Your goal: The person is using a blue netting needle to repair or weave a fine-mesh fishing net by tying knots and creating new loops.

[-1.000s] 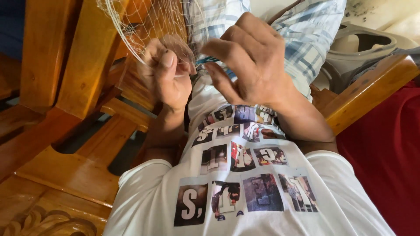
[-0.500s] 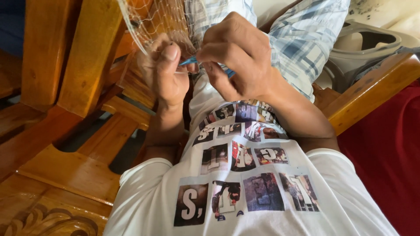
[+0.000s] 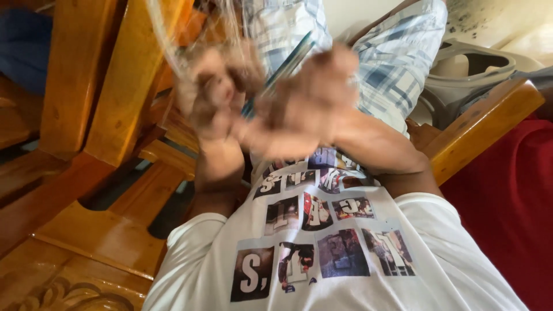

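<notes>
Blurring in the head view, the left hand (image 3: 210, 95) and the right hand (image 3: 305, 106) sit close together above the person's chest. Between them runs a thin blue-green tool (image 3: 282, 69), slanting upward; which fingers pinch it cannot be told. Pale netting (image 3: 173, 34) hangs just above the left hand. Below lie a white printed shirt (image 3: 322, 247), checked shorts (image 3: 397, 57) and a wooden chair (image 3: 103, 86).

Both hands are raised close together before the chest, blurred: left hand (image 3: 210, 98) curled, right hand (image 3: 305, 106) beside it, forearms bent upward.
</notes>
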